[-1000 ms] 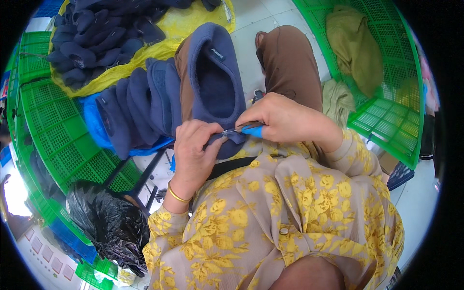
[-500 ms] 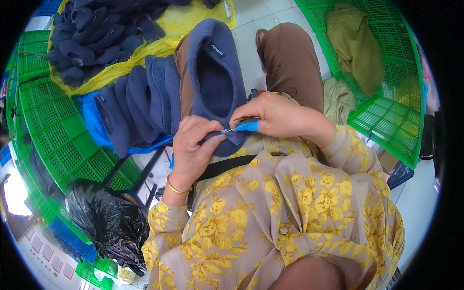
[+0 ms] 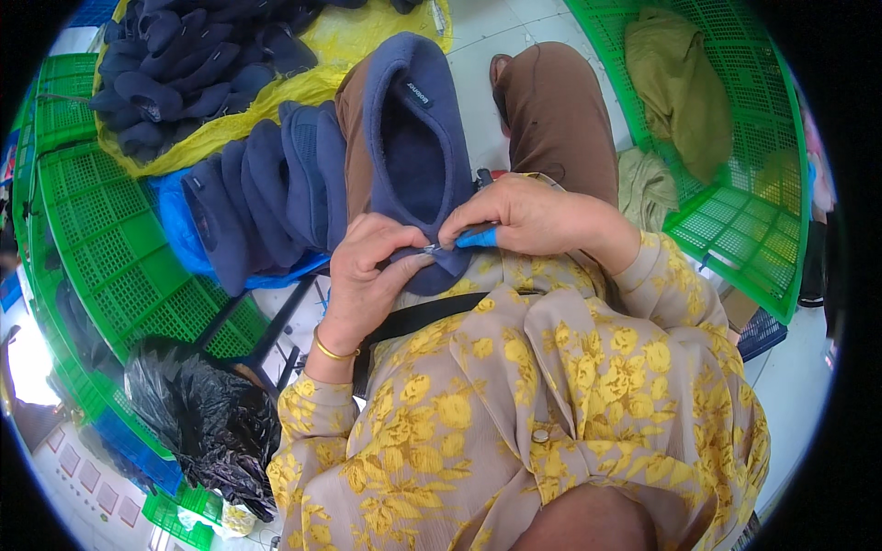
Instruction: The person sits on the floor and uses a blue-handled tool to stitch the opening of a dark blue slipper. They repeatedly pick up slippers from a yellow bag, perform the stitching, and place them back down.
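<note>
both hands [image 3: 441,253] pinch the blue slipper's [image 3: 413,156] near edge on the lap.

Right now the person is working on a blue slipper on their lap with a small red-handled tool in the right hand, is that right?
Not quite. The tool's handle is blue, not red, as the head view shows. The rest holds: the right hand holds it against the blue slipper on the lap.

We're pinching the blue slipper [image 3: 413,156] hem with our left hand [image 3: 367,275]; our right hand [image 3: 528,218] is gripping a blue-handled tool [image 3: 464,241] against it.
</note>
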The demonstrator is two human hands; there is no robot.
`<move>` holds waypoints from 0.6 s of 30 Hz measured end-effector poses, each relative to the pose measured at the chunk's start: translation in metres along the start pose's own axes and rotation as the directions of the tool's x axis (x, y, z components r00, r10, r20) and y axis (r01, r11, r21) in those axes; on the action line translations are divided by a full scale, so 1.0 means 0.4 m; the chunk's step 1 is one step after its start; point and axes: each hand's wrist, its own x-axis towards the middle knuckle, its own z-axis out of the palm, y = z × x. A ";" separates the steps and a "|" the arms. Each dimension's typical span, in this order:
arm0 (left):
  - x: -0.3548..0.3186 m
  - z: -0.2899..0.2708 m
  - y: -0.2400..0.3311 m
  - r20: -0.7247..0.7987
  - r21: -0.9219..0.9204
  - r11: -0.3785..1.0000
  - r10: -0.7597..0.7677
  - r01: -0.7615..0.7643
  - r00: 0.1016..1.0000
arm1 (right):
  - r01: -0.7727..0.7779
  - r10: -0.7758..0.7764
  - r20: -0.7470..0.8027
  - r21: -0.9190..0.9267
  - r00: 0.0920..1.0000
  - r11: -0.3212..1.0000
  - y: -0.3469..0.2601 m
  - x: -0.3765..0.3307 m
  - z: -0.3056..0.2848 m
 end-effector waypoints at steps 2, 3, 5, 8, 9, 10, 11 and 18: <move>0.000 -0.001 -0.001 0.010 -0.007 1.000 -0.002 0.002 1.000 | 0.009 -0.008 0.012 -0.027 1.000 1.000 -0.002 0.000 -0.003; 0.000 -0.002 -0.002 0.015 -0.010 1.000 -0.003 0.003 1.000 | 0.006 -0.006 0.014 -0.026 1.000 1.000 -0.004 0.002 -0.004; 0.000 -0.006 -0.003 0.035 -0.012 1.000 -0.003 0.004 0.999 | 0.001 -0.001 0.017 -0.026 1.000 1.000 -0.009 0.005 -0.004; 0.004 -0.009 -0.003 0.051 0.002 1.000 0.001 -0.001 0.999 | 0.037 -0.038 -0.020 -0.019 0.999 0.999 0.006 0.008 0.005; 0.005 -0.010 -0.003 0.054 0.010 1.000 0.002 -0.003 0.999 | 0.048 -0.049 -0.034 -0.015 0.998 0.999 0.011 0.009 0.009; 0.006 -0.009 -0.003 0.052 0.006 1.000 0.003 -0.003 0.999 | 0.060 -0.060 -0.048 -0.011 0.997 0.998 0.015 0.009 0.014; 0.006 -0.008 -0.003 0.050 0.003 1.000 0.003 -0.003 0.999 | 0.072 -0.073 -0.062 -0.007 0.995 0.997 0.017 0.009 0.017; 0.004 0.003 0.001 0.008 -0.035 0.999 -0.031 0.031 0.999 | 0.049 -0.072 -0.107 -0.206 0.992 0.977 0.022 -0.002 0.040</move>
